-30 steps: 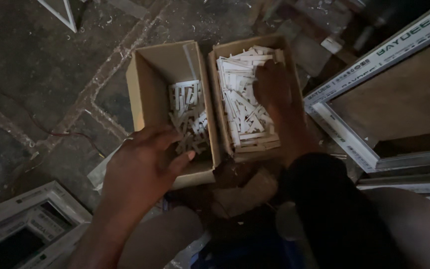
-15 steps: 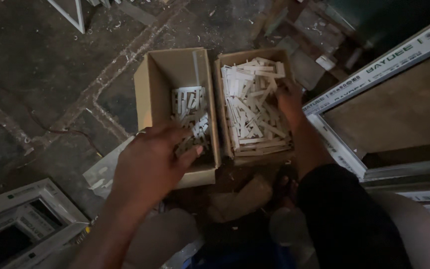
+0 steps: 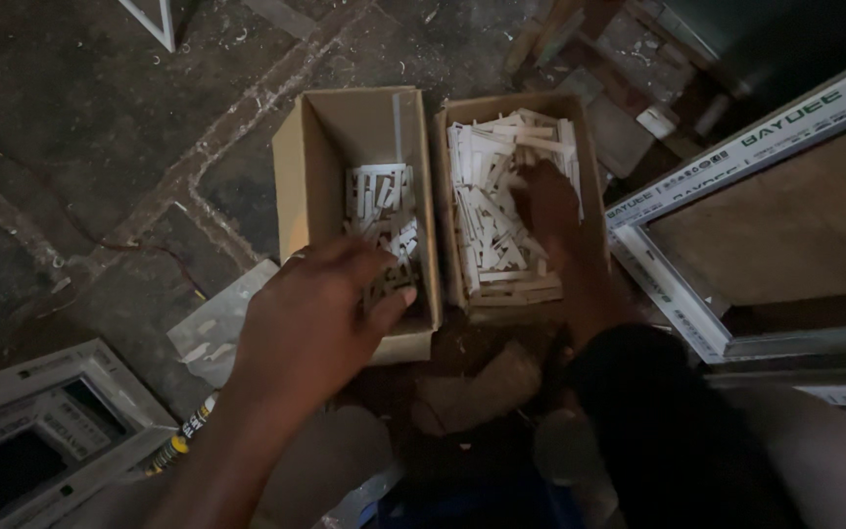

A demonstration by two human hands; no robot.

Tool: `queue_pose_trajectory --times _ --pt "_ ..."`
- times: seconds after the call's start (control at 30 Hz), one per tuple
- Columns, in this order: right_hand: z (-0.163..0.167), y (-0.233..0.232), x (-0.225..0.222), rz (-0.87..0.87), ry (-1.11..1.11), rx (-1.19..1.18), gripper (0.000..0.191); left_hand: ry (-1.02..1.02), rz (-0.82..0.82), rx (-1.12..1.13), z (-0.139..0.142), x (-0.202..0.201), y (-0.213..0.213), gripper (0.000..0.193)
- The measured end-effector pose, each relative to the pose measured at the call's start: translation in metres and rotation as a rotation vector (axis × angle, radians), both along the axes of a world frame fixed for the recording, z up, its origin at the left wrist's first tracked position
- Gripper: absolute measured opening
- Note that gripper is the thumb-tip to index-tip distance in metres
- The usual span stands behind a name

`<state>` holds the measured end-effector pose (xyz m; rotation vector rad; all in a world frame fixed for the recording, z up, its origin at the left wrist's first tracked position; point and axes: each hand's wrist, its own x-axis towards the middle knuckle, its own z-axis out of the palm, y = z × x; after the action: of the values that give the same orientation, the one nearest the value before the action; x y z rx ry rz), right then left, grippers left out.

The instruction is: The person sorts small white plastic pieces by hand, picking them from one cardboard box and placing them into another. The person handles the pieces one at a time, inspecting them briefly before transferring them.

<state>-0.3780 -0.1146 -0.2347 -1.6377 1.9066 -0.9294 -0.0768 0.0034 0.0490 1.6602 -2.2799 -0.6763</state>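
Spillage threatens: left hand [image 3: 310,323] fingers clamp small white plastic strips [image 3: 381,211] over the open cardboard box [image 3: 298,186], right hand [image 3: 547,201] fingers' closure hidden.

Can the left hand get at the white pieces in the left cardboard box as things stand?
Probably yes: the left hand is already at the open-topped left box, its fingers on the white pieces, with nothing covering them.

A dim workshop floor [image 3: 70,147] of dark, cracked concrete is seen from above, littered with pale chips and dust. White window frames are laid around the edges: one at the right [image 3: 678,294], one at the lower left [image 3: 51,431], and a corner of another at the top left [image 3: 154,24].
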Motion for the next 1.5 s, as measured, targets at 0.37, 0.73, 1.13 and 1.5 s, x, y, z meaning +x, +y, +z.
queue_pose_trajectory --times 0.37,0.73,1.13,1.5 --pt "0.12 0.004 -0.018 0.087 -1.066 0.137 0.015 0.12 0.017 -0.101 -0.015 0.007 0.008 0.028" --pt "0.296 0.154 0.079 0.0 -1.028 0.266 0.025 0.794 0.01 0.176 -0.009 -0.024 0.037 0.032" --pt "0.278 0.162 0.075 -0.013 -1.176 0.322 0.027 0.893 0.077 0.444 -0.027 -0.042 0.034 0.031" --pt "0.241 0.146 0.058 0.133 -0.981 0.201 0.021 0.881 0.288 0.381 -0.055 -0.031 0.011 0.025"
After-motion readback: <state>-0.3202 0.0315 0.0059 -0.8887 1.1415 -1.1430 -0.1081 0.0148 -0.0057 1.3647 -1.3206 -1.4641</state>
